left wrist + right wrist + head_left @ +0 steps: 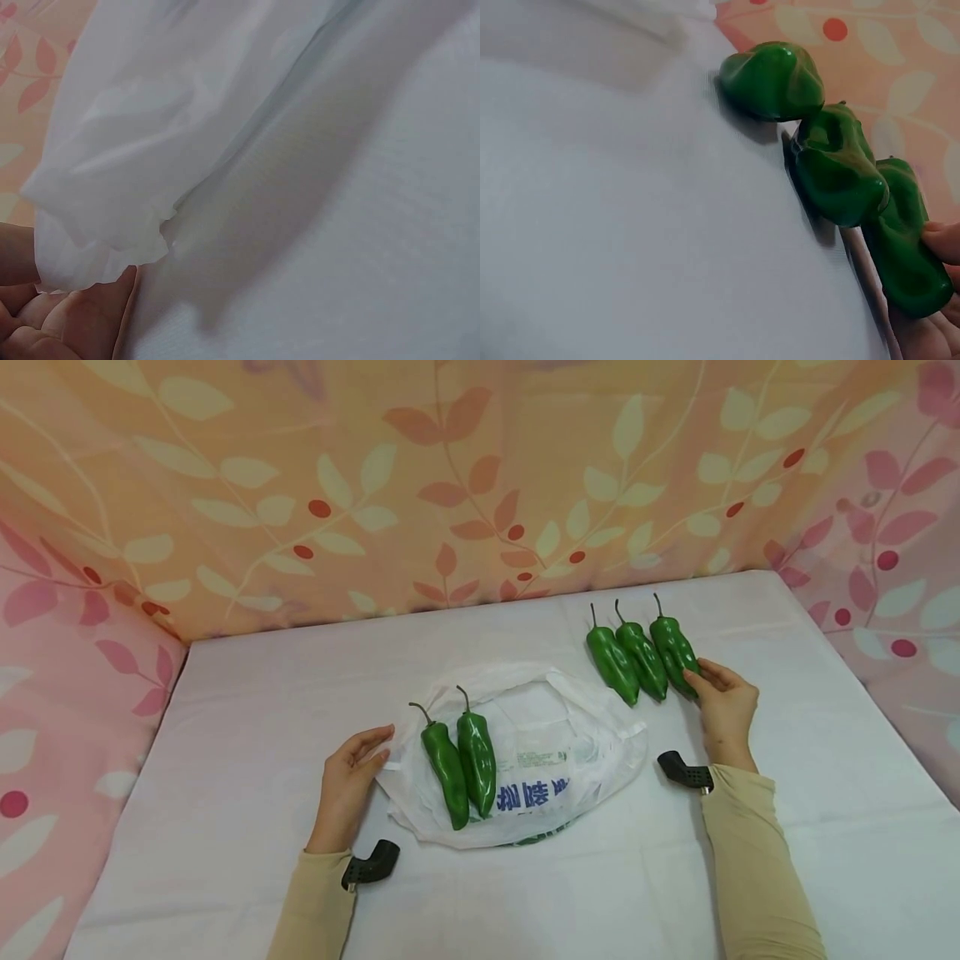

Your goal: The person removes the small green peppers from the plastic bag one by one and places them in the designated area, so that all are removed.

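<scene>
My left hand [348, 785] pinches the left edge of a white plastic bag [592, 768] between thumb and fingers. In the left wrist view, the bag's crinkled edge [105, 247] hangs over that hand. Two green peppers [446, 768] lie side by side on the bag's left part, stems pointing away. At the back right, three more green peppers form a row. My right hand [727, 710] holds the lower end of the rightmost green pepper [670, 639], thumb on its near side. The right wrist view shows this held pepper [904, 240] beside the middle pepper [840, 180] and left pepper [772, 82].
A white cloth [247, 718] covers the table. Patterned fabric [337, 485] with leaves and berries stands behind the table and along both sides. A black wrist camera mount sits on each sleeve, the left mount [371, 864] close to the bag's near edge.
</scene>
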Tool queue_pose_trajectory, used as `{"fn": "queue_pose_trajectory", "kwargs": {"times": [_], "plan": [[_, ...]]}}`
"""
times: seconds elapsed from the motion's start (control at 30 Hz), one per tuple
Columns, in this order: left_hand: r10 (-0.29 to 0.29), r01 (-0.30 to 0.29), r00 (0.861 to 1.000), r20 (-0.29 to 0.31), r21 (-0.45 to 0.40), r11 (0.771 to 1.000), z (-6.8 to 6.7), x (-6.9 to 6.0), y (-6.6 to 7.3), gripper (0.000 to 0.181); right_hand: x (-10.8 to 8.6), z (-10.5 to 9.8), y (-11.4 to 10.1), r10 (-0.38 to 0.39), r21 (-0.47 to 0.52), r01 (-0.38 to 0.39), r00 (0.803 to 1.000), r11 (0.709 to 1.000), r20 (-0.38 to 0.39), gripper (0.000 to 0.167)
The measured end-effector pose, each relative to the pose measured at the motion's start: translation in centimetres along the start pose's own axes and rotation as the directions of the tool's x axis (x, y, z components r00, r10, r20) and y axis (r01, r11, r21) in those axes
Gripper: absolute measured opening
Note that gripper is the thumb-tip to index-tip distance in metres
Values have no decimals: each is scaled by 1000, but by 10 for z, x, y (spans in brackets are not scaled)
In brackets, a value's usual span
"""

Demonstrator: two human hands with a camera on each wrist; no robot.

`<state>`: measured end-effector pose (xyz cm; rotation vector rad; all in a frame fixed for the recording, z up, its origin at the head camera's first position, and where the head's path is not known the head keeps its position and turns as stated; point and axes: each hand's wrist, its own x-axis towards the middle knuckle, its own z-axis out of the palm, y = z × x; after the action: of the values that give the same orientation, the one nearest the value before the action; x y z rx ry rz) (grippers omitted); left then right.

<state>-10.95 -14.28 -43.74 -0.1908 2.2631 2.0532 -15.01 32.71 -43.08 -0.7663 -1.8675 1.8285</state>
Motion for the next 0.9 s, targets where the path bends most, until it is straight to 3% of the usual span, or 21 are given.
{"fn": "queue_pose_trajectory", "kwargs": {"times": [0.4, 0.5, 0.67, 0.9], "plan": [[6, -6, 1000, -2, -8, 1000, 1, 1, -1, 34, 0, -3, 3, -23, -148, 30, 999, 989, 47, 43], [7, -7, 1000, -1, -15, 1000, 1, 1, -1, 34, -3, -8, 1, -18, -91, 24, 998, 996, 65, 45], [9, -9, 1000, 0, -9, 1000, 2, 0, 0, 34, -7, -15, 2, -7, 103, -5, 993, 995, 116, 42], [4, -4, 1000, -2, 4, 1000, 1, 0, 0, 34, -7, -17, 6, -6, 173, -24, 986, 985, 169, 41]]}}
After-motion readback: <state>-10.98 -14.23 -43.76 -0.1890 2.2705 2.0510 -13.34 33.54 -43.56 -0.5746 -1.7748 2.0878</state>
